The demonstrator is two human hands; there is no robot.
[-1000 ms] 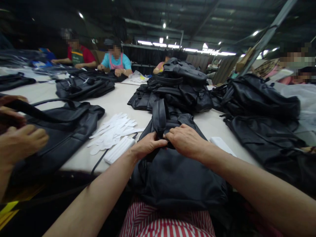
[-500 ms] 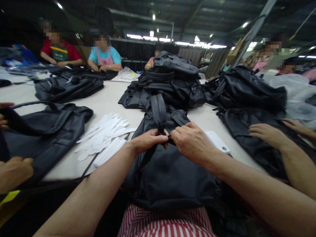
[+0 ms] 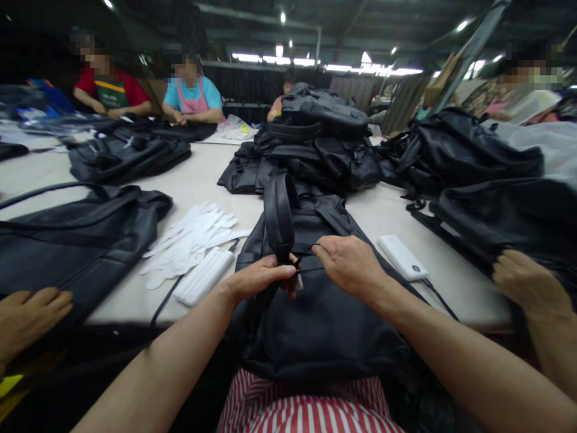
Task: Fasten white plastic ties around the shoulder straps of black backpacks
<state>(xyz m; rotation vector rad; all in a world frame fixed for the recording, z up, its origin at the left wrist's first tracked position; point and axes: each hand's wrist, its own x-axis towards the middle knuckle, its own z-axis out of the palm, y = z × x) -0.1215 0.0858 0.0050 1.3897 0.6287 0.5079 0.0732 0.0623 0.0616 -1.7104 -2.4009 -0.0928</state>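
A black backpack (image 3: 333,331) lies in front of me, its near end against my striped clothing. My left hand (image 3: 258,278) pinches the lower end of its padded shoulder strap (image 3: 277,219), thumb on top; a buckle there is mostly hidden by the fingers. The fingers of my right hand (image 3: 349,260) are closed on thin black webbing (image 3: 307,248), which stretches across to the left hand. Both hands are just above the bag's panel, the right one a little higher in view.
White paper-like strips (image 3: 192,237) and a white power bank (image 3: 202,278) lie left, another power bank (image 3: 402,257) right. Stacked black bags (image 3: 315,141) rise behind. Co-workers' hands (image 3: 33,313) work on a bag (image 3: 103,234) at left and on a bag (image 3: 509,216) at right.
My hands have drawn apart, with webbing now stretched between them; the left has moved down and left. The shoulder strap stands more arched. At right, the co-worker's bag has been lifted or folded.
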